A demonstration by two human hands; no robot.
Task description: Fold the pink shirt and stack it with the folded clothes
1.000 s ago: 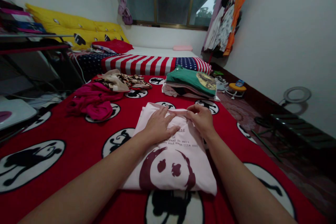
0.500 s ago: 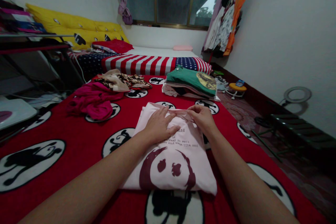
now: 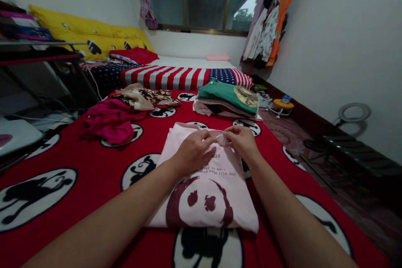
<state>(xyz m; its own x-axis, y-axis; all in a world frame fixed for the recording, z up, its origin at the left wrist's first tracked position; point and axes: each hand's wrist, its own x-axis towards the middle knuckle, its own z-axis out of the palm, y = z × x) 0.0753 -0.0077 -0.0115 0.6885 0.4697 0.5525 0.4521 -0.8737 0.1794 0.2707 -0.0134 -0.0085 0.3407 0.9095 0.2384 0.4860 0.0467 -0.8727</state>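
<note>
OK, pale pink shirt (image 3: 202, 188) lies folded on the red bedspread (image 3: 103, 167), near centre. Right hand (image 3: 243, 140) pinches a bunched bit of its far edge. Left hand (image 3: 194, 153) sits on top, fingers curled; can't tell if they're gripping. Green-topped clothes stack (image 3: 220, 98) is far right, crumpled magenta garment (image 3: 109, 121) far left.

The one view is head-worn, facing forward and angled down across the red blanket (image 3: 97, 167). The left hand (image 3: 193, 153) and right hand (image 3: 244, 141) appear close, near mid-frame, above forearms (image 3: 116, 213); the window (image 3: 205, 2) stands far back, at the top.
</note>
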